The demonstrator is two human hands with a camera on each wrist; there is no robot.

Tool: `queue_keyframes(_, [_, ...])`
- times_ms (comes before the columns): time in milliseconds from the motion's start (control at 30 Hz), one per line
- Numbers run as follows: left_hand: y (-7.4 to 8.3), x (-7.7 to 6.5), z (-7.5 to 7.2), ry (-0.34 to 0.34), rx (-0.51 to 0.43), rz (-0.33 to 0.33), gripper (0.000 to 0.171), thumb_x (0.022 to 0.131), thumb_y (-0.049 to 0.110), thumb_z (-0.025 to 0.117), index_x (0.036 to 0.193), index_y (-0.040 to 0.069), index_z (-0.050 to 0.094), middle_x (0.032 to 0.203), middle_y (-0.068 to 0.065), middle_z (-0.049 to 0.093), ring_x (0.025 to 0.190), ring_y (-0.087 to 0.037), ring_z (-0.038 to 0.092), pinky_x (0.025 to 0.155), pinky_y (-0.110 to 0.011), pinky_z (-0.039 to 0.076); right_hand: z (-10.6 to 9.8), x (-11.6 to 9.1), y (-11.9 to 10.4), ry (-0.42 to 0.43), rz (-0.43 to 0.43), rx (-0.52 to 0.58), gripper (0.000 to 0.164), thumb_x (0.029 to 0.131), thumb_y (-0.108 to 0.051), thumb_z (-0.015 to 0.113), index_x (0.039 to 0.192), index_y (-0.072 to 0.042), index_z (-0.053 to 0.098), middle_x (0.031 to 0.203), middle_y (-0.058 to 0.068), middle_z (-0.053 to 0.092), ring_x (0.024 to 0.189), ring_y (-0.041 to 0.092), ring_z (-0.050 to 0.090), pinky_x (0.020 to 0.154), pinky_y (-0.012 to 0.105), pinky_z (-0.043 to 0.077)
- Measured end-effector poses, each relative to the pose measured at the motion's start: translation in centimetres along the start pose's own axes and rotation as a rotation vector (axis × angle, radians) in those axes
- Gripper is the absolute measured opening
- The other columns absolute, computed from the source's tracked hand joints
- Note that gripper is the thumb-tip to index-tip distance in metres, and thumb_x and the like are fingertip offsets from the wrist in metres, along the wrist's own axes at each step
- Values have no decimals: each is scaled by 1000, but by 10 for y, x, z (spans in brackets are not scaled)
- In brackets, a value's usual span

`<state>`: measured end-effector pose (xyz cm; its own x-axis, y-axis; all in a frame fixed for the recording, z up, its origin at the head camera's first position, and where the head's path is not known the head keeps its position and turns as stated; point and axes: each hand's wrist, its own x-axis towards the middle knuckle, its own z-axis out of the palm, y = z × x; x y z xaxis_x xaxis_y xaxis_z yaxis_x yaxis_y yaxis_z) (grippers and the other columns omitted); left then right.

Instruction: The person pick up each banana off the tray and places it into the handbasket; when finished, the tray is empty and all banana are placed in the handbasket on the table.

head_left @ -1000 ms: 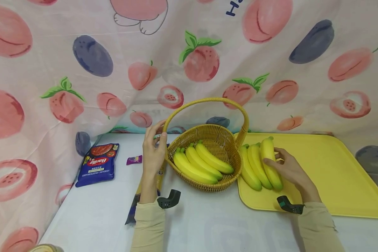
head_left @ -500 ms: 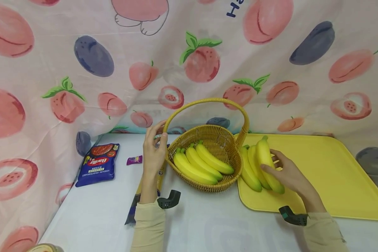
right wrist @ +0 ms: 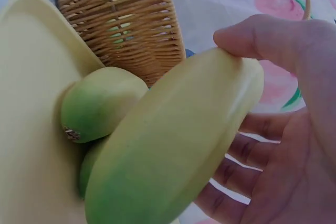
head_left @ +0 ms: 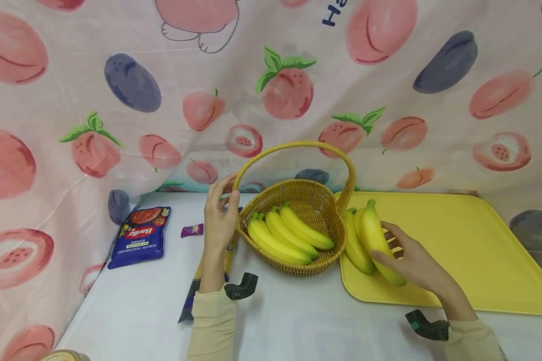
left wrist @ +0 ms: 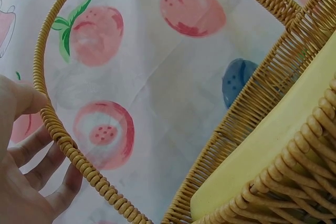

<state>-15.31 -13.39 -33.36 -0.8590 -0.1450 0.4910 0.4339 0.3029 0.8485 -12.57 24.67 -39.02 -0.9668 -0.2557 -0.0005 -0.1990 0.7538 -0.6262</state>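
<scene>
My left hand (head_left: 220, 215) holds the left side of the wicker basket's handle (left wrist: 79, 163), with the thumb on one side and the fingers on the other. Three yellow bananas (head_left: 277, 238) with green tips lie side by side in the wicker basket (head_left: 318, 198). With its thumb and fingers, my right hand (head_left: 408, 258) grips another banana (right wrist: 173, 135) over the left end of the yellow tray (head_left: 474, 250). Under and beside it, other bananas (right wrist: 102, 103) lie on the tray against the basket's side; the held one partly hides them.
Left of the basket lie a blue Barilla pouch (head_left: 142, 238), a small purple packet (head_left: 192, 230) and a long blue-and-yellow package (head_left: 191, 296), partly under the left forearm. A jar lid (head_left: 63, 356) shows at the bottom left. A fruit-print cloth (head_left: 271, 90) hangs behind the white table.
My right hand has tilted the held banana and drawn it left over the other tray bananas, its lower end shifting toward the front. The left hand and basket stay put.
</scene>
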Motion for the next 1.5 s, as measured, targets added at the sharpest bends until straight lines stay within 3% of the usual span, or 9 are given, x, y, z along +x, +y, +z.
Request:
queue_keyframes(367, [-1,0,0,5,-5,9,35,96,4,48,131,3,53,119,-22,50,115,-28,50,96,-39,46,7,-11,-14,-18,-95,-6,69,86,-38,67,140,-4,41,121,9,58,100,21,56,76,27,51])
queue_keyframes(533, [-2,0,0,4,-11,0,35,96,3,47,131,4,53,119,-22,50,115,-27,49,96,-40,46,12,-11,-16,-16,-166,-4,67,85,-36,69,139,-7,44,120,3,59,96,13,55,76,25,51])
queue_keyframes(800, [-2,-1,0,3,-2,-8,35,96,5,47,131,4,54,119,-21,50,113,-30,50,98,-44,46,16,-5,-17,-18,-211,-40,63,84,-40,69,136,-10,47,113,-6,58,92,6,55,77,25,50])
queue_keyframes(1167, [-1,1,0,3,-4,-11,36,96,3,46,131,4,53,119,-20,50,115,-28,50,97,-40,46,20,11,-32,23,-241,22,56,86,-35,67,135,-14,50,116,-3,61,95,10,56,79,26,50])
queue_keyframes(1500, [-2,0,0,2,-15,-18,36,96,3,46,131,3,53,119,-20,50,111,-29,50,99,-45,45,28,26,-46,14,-197,61,58,88,-39,64,138,-17,48,120,-1,60,100,14,55,79,28,48])
